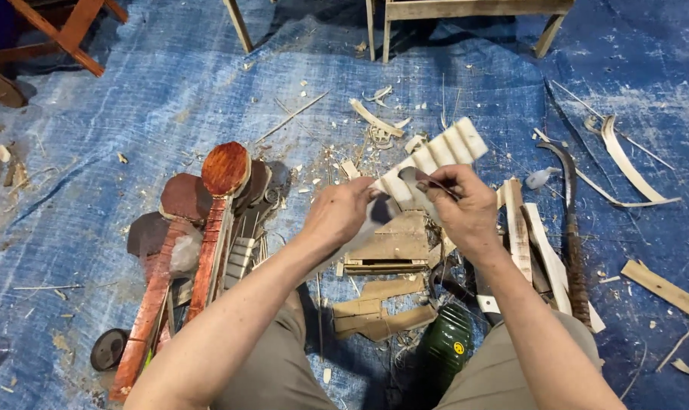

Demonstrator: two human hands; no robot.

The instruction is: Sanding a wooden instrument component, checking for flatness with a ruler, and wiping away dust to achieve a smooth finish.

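- The right hand (pixel 466 209) has its fingers (pixel 435 184) curled tight, pinching a small dark piece, perhaps sandpaper or a thin blade (pixel 429 181); which it is cannot be told.
- The left hand (pixel 337 212) is clenched around the near end of the pale, scalloped strip of carved wood (pixel 435 156), its fingers folded under so that little gap shows between them; a dark flap also hangs just below this hand.
- The ridged wooden strip is held in the air between the two hands, tilted up and away to the right, above the blue tarpaulin floor covering (pixel 132 99).
- To do this well, I judge the left grip should stay firm and close to the worked spot, while the right hand keeps its strokes short and follows the curve of each ridge, so that no edge is flattened or chipped.
- Below the hands lie flat tan offcuts of board (pixel 390 243) and a dark green ribbed bottle (pixel 447 342) between the knees.
- To the left, reddish-brown long-necked instrument bodies with round heads (pixel 223 175) lie stacked together.
- To the right lie pale wooden slats (pixel 538 243), a dark curved tool with a wrapped handle (pixel 572 228), and curled pale shavings (pixel 625 167).
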